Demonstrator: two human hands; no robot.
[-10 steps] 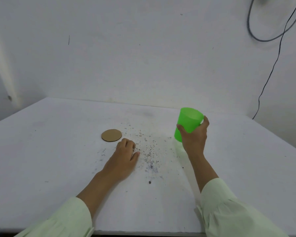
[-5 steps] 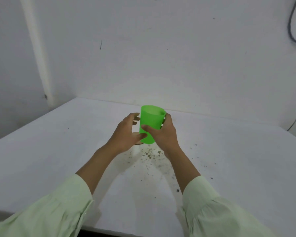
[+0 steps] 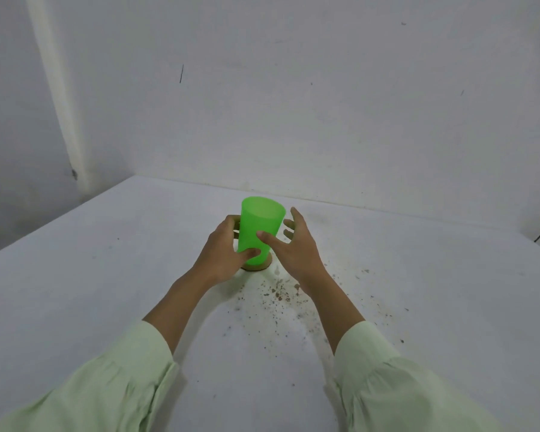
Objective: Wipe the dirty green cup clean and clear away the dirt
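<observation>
The green cup (image 3: 260,232) stands upright on a round brown coaster (image 3: 256,267) at mid-table (image 3: 106,275). The left hand (image 3: 223,257) is wrapped around its lower wall; the right hand (image 3: 290,247) is spread open, only the thumb touching the cup. My read: the cup is being parked (no cloth anywhere in view). The dirt (image 3: 281,297) lies scattered just near of it, under the right wrist. Next up, probably, gathering those crumbs without knocking the cup.

cup (image 3: 260,232) on coaster (image 3: 257,267), dirt (image 3: 281,296) right
</observation>
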